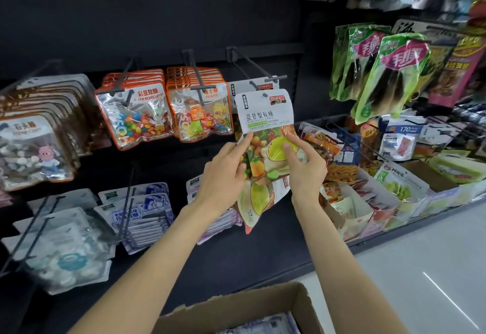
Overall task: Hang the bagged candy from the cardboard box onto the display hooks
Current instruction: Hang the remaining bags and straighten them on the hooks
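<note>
Box (pixel 236 310) sits lowest; left hand (pixel 223 173) and right hand (pixel 305 168) both pinch a candy bag (pixel 265 123) at the hook (pixel 259 73).

The white candy bag (pixel 264 112) held up to the hook reads "星星型软糖" in dark characters, with a red tag at its top corner that seems to say "ZIRANPEI", though it is small. The orange-edged bag of coloured beans (pixel 136 118) carries "彩豆软糖" above a blurred English line. Its neighbour (pixel 202 112) shows "SUGAR". The brown-edged bag far left (pixel 31 147) reads "石头糖". A white packet at right (pixel 401 136) bears "170".
</note>
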Motion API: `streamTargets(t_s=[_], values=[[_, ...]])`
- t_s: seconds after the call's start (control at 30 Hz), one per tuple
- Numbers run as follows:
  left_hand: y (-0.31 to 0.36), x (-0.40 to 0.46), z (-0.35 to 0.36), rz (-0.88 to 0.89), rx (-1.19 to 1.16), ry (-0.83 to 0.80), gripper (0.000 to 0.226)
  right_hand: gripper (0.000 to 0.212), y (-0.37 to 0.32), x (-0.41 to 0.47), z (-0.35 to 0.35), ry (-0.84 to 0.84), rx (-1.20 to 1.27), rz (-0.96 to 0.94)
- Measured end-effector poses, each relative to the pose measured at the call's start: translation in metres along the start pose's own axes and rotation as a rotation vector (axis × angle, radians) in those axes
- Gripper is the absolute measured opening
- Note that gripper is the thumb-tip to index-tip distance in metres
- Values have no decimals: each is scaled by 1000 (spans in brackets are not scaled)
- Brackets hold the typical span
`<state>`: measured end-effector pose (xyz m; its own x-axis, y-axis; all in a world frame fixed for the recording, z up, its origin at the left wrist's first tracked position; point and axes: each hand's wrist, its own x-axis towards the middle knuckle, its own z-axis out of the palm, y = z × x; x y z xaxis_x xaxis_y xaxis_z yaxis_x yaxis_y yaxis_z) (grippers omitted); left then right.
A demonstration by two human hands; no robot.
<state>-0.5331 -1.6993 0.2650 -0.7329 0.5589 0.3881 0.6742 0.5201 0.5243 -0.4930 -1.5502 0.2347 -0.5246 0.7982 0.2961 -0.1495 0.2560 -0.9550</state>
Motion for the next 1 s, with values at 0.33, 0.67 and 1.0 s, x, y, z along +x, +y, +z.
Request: streamTargets(t_s=[0.33,0.67,1.0], values=[[-21,2,-7,-129,6,-27,67,57,-13,29,25,-86,-326,-141],[-51,-51,-28,-153,-291,119,57,54,10,16,34,-139,-406,1],[-15,-27,2,-152,-651,368,58,84,3,-54,-12,-128,178,111]])
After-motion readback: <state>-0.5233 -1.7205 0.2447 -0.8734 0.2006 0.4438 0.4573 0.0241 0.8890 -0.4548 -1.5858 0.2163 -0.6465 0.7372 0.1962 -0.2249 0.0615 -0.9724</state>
